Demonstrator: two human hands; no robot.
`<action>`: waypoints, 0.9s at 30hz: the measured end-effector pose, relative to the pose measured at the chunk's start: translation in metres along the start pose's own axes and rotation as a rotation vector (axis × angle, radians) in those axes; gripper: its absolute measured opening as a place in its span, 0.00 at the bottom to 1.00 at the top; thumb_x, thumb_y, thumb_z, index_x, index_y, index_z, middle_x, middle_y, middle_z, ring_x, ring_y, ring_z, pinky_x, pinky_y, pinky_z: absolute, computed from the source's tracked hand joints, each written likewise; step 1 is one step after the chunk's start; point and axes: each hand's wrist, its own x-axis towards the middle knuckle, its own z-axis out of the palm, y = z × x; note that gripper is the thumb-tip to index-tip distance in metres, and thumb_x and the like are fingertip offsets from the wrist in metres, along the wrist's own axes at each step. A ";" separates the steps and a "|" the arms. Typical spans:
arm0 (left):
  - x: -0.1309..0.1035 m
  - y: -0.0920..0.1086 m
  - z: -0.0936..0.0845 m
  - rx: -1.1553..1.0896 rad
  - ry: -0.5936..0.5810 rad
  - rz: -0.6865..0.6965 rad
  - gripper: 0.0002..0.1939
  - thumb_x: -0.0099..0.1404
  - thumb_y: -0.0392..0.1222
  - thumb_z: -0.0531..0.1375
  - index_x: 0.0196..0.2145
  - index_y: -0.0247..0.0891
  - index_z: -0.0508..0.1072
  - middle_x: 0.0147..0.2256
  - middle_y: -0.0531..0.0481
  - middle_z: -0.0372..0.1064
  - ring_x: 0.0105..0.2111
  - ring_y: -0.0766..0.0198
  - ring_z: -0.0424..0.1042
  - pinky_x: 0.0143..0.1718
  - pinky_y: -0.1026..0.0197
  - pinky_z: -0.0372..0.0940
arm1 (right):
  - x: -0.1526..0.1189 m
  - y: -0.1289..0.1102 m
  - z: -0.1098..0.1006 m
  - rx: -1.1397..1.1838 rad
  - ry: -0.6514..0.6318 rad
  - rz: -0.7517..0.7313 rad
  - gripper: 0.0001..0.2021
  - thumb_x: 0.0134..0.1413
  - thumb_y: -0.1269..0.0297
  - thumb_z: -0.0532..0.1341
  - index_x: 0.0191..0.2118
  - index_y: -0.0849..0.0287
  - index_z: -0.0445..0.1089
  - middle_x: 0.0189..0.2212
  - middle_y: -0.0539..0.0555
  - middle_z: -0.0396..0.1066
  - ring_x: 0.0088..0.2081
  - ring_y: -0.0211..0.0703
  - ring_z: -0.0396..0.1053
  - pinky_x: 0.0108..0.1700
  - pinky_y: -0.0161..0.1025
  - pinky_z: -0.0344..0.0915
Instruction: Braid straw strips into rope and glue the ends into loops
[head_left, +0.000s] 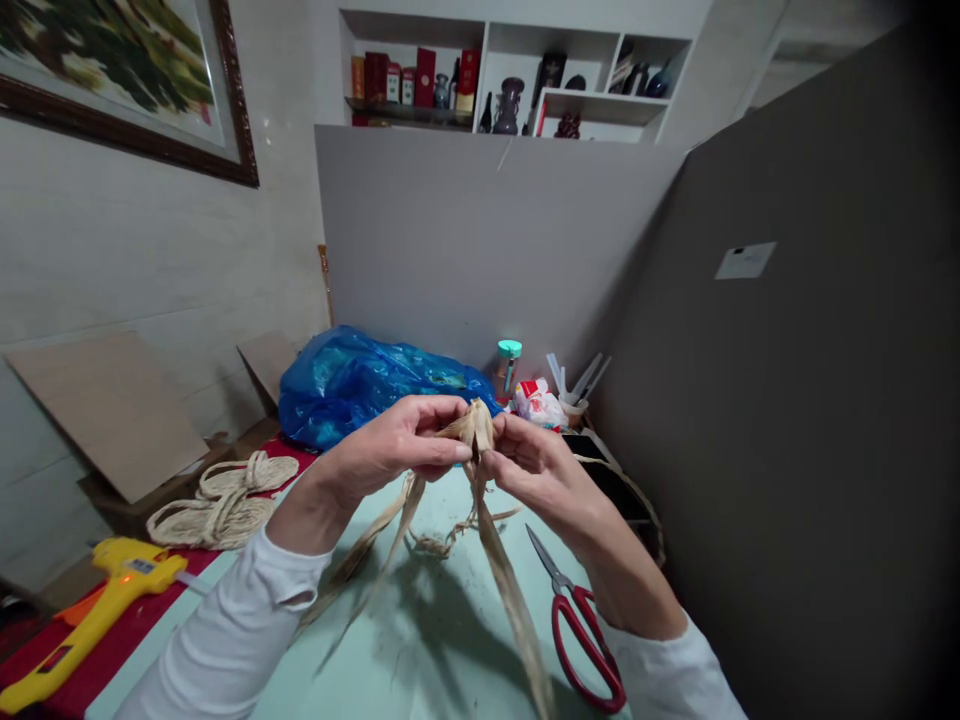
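Between my two hands is a folded bunch of dry, tan corn husk strips (480, 425), held up above the pale green work surface (420, 660). My left hand (409, 440) pinches its left side between thumb and fingers. From the right, the thumb and fingertips of my right hand (529, 455) close on the same bunch. Long loose strips (514, 600) hang from it toward me, and others trail under my left wrist. Some twisted scraps (435, 545) lie on the surface below. Red-handled scissors (577, 630) rest beside my right forearm, blades pointing away.
At the left lie a yellow glue gun (112, 600) with an orange light and coils of pale braided cord (225, 500). A blue plastic bag (367, 380) stands behind my hands, near a jar with a turquoise lid (508, 365). Grey panels (495, 230) border the back and right.
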 end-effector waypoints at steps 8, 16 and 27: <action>0.010 -0.008 0.021 -0.135 0.338 0.168 0.09 0.59 0.43 0.65 0.28 0.35 0.71 0.23 0.56 0.61 0.19 0.75 0.52 0.19 0.69 0.45 | -0.001 -0.003 0.008 -0.011 0.050 -0.043 0.07 0.60 0.60 0.58 0.34 0.58 0.65 0.29 0.48 0.60 0.31 0.36 0.57 0.34 0.33 0.57; 0.010 -0.006 0.012 -0.167 0.538 0.205 0.09 0.52 0.41 0.68 0.26 0.33 0.75 0.21 0.56 0.62 0.18 0.76 0.54 0.18 0.70 0.48 | 0.001 -0.003 0.004 0.315 -0.023 0.027 0.07 0.54 0.61 0.60 0.29 0.58 0.67 0.28 0.50 0.60 0.32 0.39 0.58 0.38 0.36 0.59; 0.015 -0.011 -0.034 -0.298 0.750 0.285 0.08 0.51 0.37 0.67 0.25 0.32 0.72 0.18 0.58 0.62 0.12 0.81 0.47 0.13 0.71 0.37 | -0.037 -0.059 0.000 -0.174 -0.146 0.057 0.17 0.65 0.57 0.54 0.26 0.55 0.70 0.21 0.51 0.69 0.24 0.39 0.65 0.30 0.35 0.62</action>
